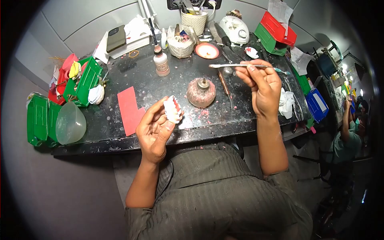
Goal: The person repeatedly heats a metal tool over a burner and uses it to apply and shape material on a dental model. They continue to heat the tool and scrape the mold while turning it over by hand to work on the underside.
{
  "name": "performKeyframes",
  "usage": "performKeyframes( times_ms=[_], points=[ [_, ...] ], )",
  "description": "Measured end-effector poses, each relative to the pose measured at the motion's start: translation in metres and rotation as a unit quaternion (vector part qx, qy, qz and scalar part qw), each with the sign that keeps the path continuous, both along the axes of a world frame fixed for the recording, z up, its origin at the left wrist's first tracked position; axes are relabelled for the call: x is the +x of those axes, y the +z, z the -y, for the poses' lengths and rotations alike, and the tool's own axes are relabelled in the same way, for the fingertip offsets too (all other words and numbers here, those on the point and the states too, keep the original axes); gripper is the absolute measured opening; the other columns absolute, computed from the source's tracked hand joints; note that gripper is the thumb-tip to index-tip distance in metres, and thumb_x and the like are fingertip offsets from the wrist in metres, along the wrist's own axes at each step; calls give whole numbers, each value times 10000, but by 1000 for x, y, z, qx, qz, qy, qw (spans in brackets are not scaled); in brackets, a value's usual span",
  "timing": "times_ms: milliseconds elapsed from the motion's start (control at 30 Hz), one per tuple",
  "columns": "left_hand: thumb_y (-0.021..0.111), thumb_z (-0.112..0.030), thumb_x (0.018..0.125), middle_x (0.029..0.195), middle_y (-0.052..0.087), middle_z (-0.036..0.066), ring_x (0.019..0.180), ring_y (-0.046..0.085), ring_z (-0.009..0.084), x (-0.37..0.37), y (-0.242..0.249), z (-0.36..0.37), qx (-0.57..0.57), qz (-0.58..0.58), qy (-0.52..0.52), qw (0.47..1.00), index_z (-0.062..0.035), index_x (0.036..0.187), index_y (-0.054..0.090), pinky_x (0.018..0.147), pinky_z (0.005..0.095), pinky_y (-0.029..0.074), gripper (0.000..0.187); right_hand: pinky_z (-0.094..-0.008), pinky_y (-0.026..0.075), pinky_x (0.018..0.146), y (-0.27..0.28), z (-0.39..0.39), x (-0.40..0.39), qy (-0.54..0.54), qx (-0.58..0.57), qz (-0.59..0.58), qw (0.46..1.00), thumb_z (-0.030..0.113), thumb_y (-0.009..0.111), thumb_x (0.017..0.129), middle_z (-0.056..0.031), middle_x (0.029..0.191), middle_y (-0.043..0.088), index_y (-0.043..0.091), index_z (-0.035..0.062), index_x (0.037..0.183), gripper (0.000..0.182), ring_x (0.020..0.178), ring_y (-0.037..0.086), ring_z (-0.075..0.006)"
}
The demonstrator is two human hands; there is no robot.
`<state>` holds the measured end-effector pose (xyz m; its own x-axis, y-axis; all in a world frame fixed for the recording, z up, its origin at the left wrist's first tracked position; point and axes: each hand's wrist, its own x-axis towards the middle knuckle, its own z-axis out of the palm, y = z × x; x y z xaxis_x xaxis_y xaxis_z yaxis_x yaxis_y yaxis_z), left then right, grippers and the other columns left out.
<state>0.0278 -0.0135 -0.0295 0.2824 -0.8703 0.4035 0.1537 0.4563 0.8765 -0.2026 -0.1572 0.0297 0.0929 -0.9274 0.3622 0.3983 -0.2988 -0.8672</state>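
My left hand (153, 136) is closed around a white dental cast (173, 111) with red wax along its teeth, raised over the front edge of the bench. Higher up on the right, my right hand (265, 89) pinches a slim metal wax spatula (226, 65), its broad tip pointing left. Between the hands stands a round spirit lamp (201, 94) smeared with pink wax; I cannot make out a flame. A pink wax sheet (129, 110) with a cut corner lies beside my left hand. Behind the lamp, a second hand tool (225, 88) with a brownish handle rests on the bench.
The dark bench (108, 126) carries a bottle (161, 64), a wax-stained dish (207, 51), a bagged bowl (181, 43) and a white machine (234, 30). Green boxes (89, 82) and a translucent bowl (71, 124) stand left. Another person (346, 140) sits far right.
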Motion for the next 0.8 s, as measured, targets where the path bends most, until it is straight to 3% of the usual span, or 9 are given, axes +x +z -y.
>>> performKeyframes(
  times_ms=[100,167,333,367,500,667,800],
  points=[
    [569,-154,882,1143,618,234,1001,653,306,1,0,0,-1,-3,-3,1000,125,1325,462,883,396,533,534,-342,618,816,3,10,2,-33,-41,-15,998,-18,572,949,-229,1007,661,537,-88,1073,146,908,708,-279],
    [616,-63,886,1242,566,253,1107,627,307,8,-3,-1,-8,-39,-58,998,146,1364,401,975,386,491,564,-346,618,817,3,13,6,-70,-88,-47,993,-22,572,949,-231,1025,656,524,-92,1087,163,917,705,-285],
    [596,-110,885,1180,597,238,1044,641,300,1,0,0,-3,-30,-26,999,135,1341,434,928,388,509,543,-343,620,814,3,13,0,-58,-74,-32,995,-31,561,948,-234,1031,656,523,-92,1095,163,920,705,-284],
    [574,-160,885,1120,628,225,985,654,297,0,1,0,0,-13,0,1000,126,1319,466,882,394,527,531,-338,621,810,2,12,-3,-26,-47,-12,998,-32,560,947,-234,1023,659,529,-89,1090,158,914,707,-281],
    [575,-162,885,1118,628,223,987,651,293,1,0,1,-5,-8,0,1000,128,1315,468,882,393,525,530,-322,623,794,-5,1,-3,53,11,-6,999,-30,559,943,-234,1002,668,545,-81,1077,144,897,712,-276],
    [587,-166,880,1137,621,228,1004,647,295,-1,2,0,-1,-15,-4,1000,129,1319,464,913,412,519,543,-328,623,793,-1,-8,0,49,21,-15,998,-32,559,942,-236,1000,669,547,-82,1068,136,887,713,-273],
    [591,-167,881,1161,614,238,1030,642,302,2,-1,0,-3,-7,-10,1000,129,1335,452,929,422,517,560,-348,623,800,8,-28,5,105,9,-16,994,-38,556,938,-232,1000,668,531,-82,1082,153,893,712,-278]
  ],
)
